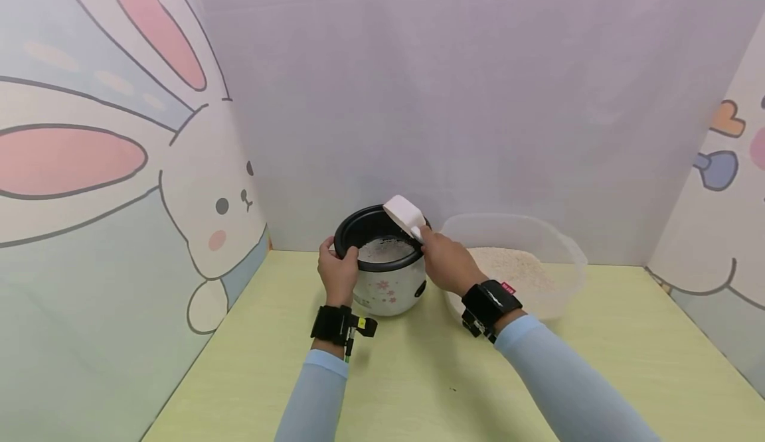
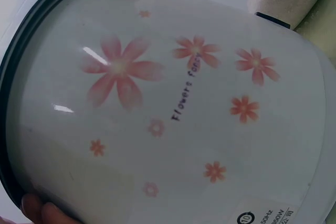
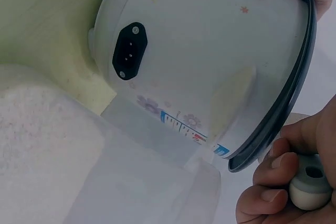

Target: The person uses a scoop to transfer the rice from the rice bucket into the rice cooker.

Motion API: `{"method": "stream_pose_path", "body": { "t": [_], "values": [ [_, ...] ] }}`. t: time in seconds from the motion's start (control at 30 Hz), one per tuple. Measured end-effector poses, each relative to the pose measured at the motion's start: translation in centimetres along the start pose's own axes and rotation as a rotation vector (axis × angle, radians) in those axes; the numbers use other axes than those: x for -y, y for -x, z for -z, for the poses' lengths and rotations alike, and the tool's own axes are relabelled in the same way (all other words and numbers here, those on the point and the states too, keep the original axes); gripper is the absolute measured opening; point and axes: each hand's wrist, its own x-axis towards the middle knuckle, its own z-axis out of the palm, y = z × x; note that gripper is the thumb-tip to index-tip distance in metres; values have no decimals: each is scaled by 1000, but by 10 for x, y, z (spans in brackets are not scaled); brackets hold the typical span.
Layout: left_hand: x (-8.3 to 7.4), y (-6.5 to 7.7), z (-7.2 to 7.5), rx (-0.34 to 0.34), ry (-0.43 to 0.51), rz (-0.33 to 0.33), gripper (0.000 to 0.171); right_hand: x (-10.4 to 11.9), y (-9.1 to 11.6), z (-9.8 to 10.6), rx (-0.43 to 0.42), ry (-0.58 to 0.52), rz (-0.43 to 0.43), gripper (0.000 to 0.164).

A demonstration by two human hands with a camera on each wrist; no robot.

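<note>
A white rice cooker (image 1: 382,289) with pink flowers and a black rim stands on the table, its top uncovered. White grains (image 1: 385,249) lie inside it. My left hand (image 1: 339,275) grips the rim at the left, the thumb on top; its fingertips (image 2: 39,211) show at the corner of the left wrist view. With curled fingers my right hand (image 1: 451,263) holds a white scoop (image 1: 403,211) by its handle (image 3: 310,195). The scoop is tipped over the right side of the cooker's opening. Whether anything is left in it is hidden.
A translucent tub (image 1: 574,256) of rice (image 1: 514,269) stands right of the cooker, partly behind my right forearm. A black power socket (image 3: 129,51) is on the cooker's side. A pale curtain (image 1: 478,97) hangs behind the yellow-green table (image 1: 406,389).
</note>
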Motion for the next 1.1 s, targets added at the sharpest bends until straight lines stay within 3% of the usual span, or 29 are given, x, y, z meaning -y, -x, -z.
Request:
{"method": "stream_pose_path", "body": {
  "t": [0.37,0.73,1.1],
  "values": [
    [1,-1,-1,3,-3,-4,61,-1,6,-2,13,40,25,49],
    [1,1,-5,2,1,-8,60,-22,11,4,-261,-30,99,17],
    [3,-1,-4,-12,-14,-8,59,-58,23,17,-276,-53,-26,21]
  ]
}}
